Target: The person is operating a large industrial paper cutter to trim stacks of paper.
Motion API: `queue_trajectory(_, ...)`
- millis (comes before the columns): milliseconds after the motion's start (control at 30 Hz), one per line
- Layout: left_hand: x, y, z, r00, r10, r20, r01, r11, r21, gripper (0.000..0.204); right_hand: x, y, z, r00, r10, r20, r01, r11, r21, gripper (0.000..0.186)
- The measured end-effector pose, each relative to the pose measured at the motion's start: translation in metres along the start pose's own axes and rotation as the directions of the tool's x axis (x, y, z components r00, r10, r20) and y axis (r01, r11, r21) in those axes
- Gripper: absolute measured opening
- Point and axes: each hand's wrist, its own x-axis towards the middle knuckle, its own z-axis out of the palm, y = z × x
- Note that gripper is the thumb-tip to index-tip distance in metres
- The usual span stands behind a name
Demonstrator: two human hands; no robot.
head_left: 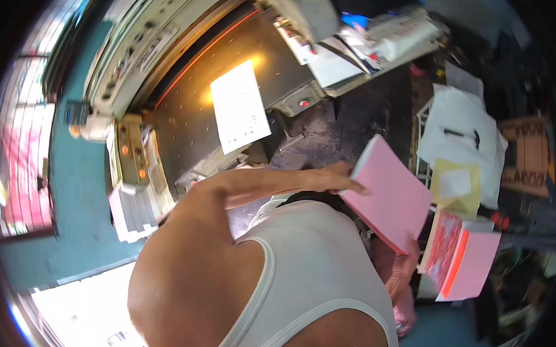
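Note:
A thick stack of pink sheets [387, 193] is tilted in front of my body, held at both ends. My left hand [346, 180] grips its upper left edge, fingers closed on it. My right hand [405, 251] is closed on its lower end, partly hidden by the stack. Just right of it lies a second pink stack [477, 264] beside an orange-red band and red wrapping [444, 240]. Above that is a yellow sheet [453, 203] with a white square on it.
A dark machine bed [183, 134] carries a lit white printed sheet [239, 104]. A red button box [297, 104] sits on its near edge; a control panel [128, 152] stands left. Cluttered shelf [373, 73] at the back, white paper with a black tool [455, 113] at right.

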Motion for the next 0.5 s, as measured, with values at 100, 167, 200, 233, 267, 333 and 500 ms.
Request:
queue_trajectory(100, -0.07, -0.053, -0.071, 0.983, -0.025, -0.182, 0.014, 0.998, -0.064, 0.073, -0.008, -0.002, 0.123, 0.973, 0.123, 0.193, -0.071, 0.964, -0.257, 0.044)
queue_trajectory(167, -0.115, -0.065, -0.12, 0.961, -0.005, -0.275, -0.007, 0.999, -0.043, 0.075, -0.007, 0.016, 0.184, 0.912, 0.21, 0.354, -0.095, 0.944, -0.315, 0.048)
queue_trajectory(200, -0.132, -0.073, -0.148, 0.957, 0.067, -0.283, -0.079, 0.996, -0.031, 0.073, -0.005, 0.033, 0.207, 0.889, 0.24, 0.39, -0.103, 0.934, -0.341, 0.05)
queue_trajectory(233, -0.145, -0.085, -0.178, 0.936, 0.052, -0.347, -0.07, 0.997, -0.038, 0.069, -0.004, 0.05, 0.231, 0.863, 0.27, 0.427, -0.106, 0.924, -0.368, 0.053)
queue_trajectory(267, -0.153, -0.109, -0.22, 0.925, 0.12, -0.36, -0.112, 0.993, 0.043, 0.067, -0.013, 0.068, 0.269, 0.828, 0.3, 0.473, -0.139, 0.928, -0.345, 0.057)
queue_trajectory(333, -0.184, -0.098, -0.299, 0.938, 0.186, -0.293, -0.109, 0.959, 0.26, 0.065, -0.032, 0.108, 0.33, 0.783, 0.373, 0.498, -0.205, 0.91, -0.36, 0.057)
queue_trajectory(500, -0.204, -0.09, -0.475, 0.924, 0.346, -0.165, -0.242, 0.861, 0.448, 0.074, -0.078, 0.217, 0.461, 0.763, 0.37, 0.53, -0.232, 0.922, -0.309, 0.063)
